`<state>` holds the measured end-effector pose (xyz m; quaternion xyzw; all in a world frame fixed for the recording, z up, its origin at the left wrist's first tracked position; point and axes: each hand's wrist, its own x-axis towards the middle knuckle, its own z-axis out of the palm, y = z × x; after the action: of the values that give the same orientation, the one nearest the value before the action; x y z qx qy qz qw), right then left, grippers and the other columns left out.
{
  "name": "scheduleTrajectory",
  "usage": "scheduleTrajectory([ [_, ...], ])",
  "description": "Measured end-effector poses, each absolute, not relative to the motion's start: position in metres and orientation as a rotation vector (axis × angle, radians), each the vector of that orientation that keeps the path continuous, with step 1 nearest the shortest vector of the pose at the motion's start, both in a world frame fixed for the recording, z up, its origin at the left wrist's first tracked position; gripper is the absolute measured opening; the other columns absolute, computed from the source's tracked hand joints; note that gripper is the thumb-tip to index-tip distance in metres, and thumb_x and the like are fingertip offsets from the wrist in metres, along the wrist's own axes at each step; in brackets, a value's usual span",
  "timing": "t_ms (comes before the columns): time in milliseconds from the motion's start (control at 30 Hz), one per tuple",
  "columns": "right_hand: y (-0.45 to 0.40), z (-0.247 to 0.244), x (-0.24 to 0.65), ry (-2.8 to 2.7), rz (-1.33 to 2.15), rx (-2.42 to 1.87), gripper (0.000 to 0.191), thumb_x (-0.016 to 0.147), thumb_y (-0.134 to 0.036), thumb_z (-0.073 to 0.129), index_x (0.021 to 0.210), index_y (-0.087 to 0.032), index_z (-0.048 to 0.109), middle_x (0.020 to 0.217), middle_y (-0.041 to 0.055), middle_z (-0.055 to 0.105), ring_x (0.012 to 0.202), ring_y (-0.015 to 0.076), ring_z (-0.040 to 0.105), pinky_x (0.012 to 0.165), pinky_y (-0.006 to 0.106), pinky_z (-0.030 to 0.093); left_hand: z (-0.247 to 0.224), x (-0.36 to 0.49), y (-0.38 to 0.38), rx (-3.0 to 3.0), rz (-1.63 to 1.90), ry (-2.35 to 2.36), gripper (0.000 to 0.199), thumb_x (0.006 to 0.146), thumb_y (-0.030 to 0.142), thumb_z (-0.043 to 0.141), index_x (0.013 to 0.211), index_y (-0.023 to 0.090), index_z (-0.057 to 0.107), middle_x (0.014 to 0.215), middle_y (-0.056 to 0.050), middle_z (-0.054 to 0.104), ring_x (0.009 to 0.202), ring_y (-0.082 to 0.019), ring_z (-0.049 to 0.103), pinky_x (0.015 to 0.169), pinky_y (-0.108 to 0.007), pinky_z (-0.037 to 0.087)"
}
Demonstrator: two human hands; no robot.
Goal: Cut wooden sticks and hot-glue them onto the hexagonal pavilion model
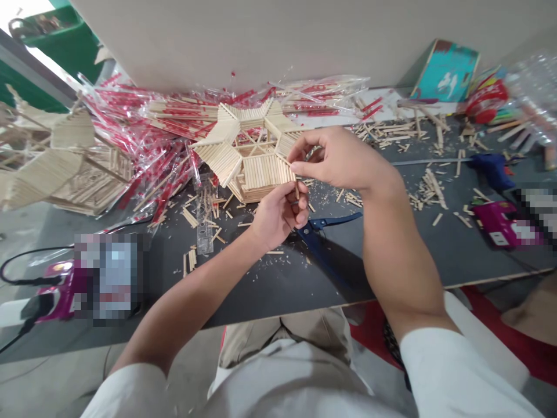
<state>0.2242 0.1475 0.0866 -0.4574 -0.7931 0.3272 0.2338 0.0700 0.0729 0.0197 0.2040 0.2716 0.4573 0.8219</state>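
A wooden stick model [263,171] with flared, slatted roof panels around an open middle stands on the dark table. At its front right corner, the fingers of my left hand [278,215] are curled around what looks like a short stick. My right hand [333,157] comes in from the right, thumb and forefinger pinched at the edge of the roof panel. Whatever lies between those fingertips is too small to make out. Blue-handled cutters [315,229] lie on the table just beneath my left hand.
Plastic-wrapped stick bundles [174,122] pile up behind the model. Another stick model [65,157] stands at left. A clear ruler [204,215] lies among stick scraps. On the right are a blue glue gun [491,169] and a purple power strip [500,223]; another purple strip [65,284] sits front left.
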Motion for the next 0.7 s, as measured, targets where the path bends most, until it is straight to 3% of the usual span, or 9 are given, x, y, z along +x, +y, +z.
scheduleTrajectory([
  [467, 0.147, 0.085, 0.225, -2.152, 0.918, -1.220, 0.013, 0.080, -0.028, 0.086, 0.089, -0.023, 0.078, 0.087, 0.0033, 0.075, 0.084, 0.0220, 0.066, 0.074, 0.037, 0.053, 0.019, 0.079, 0.073, 0.417, 0.996, 0.661, 0.025, 0.106, 0.031, 0.041, 0.085, 0.021, 0.052, 0.061, 0.006, 0.046, 0.043, -0.006, 0.039, 0.044, -0.020, 0.032],
  [700, 0.144, 0.090, 0.229, -2.072, 0.834, -1.278, 0.016, 0.085, -0.033, 0.085, 0.091, -0.021, 0.077, 0.091, 0.0055, 0.075, 0.086, 0.0231, 0.067, 0.078, 0.039, 0.054, 0.018, 0.083, 0.060, 0.478, 0.961, 0.692, 0.023, 0.101, 0.033, 0.052, 0.083, 0.019, 0.054, 0.061, 0.006, 0.047, 0.043, -0.006, 0.044, 0.043, -0.020, 0.032],
])
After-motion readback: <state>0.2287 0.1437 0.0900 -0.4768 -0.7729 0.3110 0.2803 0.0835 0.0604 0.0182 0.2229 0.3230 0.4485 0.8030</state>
